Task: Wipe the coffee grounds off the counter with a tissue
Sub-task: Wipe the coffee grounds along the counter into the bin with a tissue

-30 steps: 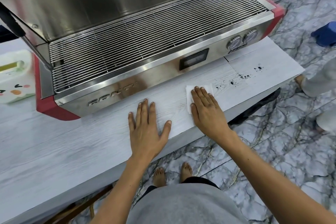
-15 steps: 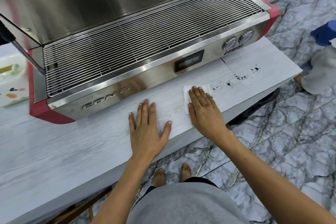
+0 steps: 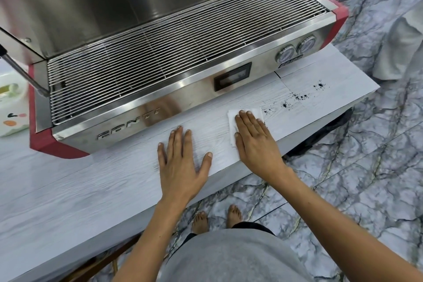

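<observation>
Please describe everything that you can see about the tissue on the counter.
The tissue is white, thin and seems folded into a flat, roughly square pad, with layered edges at its near-left corner. It lies flat on the pale wood-grain counter, just before the espresso machine. The right hand presses palm-down on it and hides most of it. The coffee grounds begin at its right edge.

Tissue [image 3: 238,119] on counter [image 3: 91,181], coffee grounds [image 3: 297,97] to its right.
</observation>
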Demonstrator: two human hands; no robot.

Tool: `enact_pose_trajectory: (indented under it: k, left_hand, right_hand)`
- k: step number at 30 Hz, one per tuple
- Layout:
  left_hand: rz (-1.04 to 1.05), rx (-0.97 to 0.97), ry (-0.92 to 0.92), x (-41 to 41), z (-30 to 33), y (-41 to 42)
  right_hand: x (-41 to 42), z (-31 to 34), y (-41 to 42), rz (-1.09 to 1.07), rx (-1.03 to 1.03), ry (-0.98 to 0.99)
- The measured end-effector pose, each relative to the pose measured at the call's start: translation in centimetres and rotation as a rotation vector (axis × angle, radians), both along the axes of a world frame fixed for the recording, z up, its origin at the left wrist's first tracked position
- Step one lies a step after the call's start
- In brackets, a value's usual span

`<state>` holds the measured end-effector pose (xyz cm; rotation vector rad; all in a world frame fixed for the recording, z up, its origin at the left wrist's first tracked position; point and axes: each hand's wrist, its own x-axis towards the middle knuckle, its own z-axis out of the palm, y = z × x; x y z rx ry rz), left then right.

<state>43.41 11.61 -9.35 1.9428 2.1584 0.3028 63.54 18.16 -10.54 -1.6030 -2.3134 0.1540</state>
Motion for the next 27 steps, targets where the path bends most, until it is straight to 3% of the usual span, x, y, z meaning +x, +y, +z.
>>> enact_pose_trajectory:
  k: [27]
  left_hand:
    - [0.062,0.022,0.017,3.1,-0.1,1.5]
  right_hand:
    - [4.9,0.3,3.0,0.009,-0.030,0.011]
